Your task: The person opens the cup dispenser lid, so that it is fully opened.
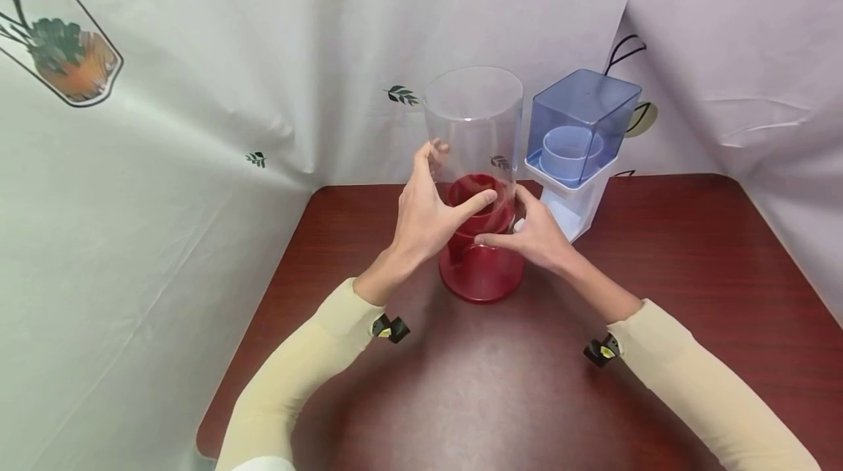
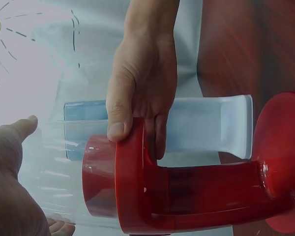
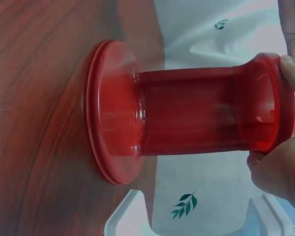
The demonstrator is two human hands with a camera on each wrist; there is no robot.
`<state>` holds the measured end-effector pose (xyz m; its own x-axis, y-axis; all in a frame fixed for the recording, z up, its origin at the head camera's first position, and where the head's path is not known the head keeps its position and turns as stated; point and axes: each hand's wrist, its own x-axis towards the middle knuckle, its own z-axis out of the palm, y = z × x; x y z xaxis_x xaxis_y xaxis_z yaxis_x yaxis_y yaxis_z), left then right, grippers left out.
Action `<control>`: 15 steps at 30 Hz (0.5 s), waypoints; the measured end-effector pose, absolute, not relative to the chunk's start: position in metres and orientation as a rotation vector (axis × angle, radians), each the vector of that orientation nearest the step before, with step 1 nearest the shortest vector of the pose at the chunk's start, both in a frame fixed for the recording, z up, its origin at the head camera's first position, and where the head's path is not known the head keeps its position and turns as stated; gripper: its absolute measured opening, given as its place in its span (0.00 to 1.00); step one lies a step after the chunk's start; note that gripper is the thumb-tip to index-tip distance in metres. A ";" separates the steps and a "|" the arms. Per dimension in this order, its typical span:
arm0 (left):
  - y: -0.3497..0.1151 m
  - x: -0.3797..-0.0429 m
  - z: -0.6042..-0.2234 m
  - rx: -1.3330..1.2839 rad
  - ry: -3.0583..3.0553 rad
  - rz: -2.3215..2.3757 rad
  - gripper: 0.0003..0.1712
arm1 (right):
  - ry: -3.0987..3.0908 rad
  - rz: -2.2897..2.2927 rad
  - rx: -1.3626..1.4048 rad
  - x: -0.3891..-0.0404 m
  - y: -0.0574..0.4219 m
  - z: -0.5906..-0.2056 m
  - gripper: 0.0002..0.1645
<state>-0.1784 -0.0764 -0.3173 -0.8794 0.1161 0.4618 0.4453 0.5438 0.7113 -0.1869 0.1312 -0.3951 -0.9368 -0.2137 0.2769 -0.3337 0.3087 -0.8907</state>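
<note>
A tall clear plastic cylinder [image 1: 470,112] sits upright in the top of a red stand [image 1: 482,277], which has a round foot. My left hand [image 1: 428,215] is around the cylinder's lower part, thumb across the near side and fingers at the far left. Lower down, my right hand [image 1: 536,237] grips the stand's red collar. The left wrist view shows the right thumb on that collar [image 2: 130,182] and fingers beneath it. Side-on in the right wrist view, the stand's foot [image 3: 113,118] rests on the table, with the right hand [image 3: 285,164] at its upper end.
Behind and right of the red stand is a white dispenser [image 1: 573,211] with a translucent blue square container [image 1: 582,116] on top. The dark red wooden table [image 1: 691,295] meets a patterned white sheet [image 1: 263,76] at the back and sides.
</note>
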 end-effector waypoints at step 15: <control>-0.082 -0.160 -0.317 -0.598 -2.387 -1.371 0.55 | -2.503 1.783 0.562 -0.167 0.146 -0.394 0.60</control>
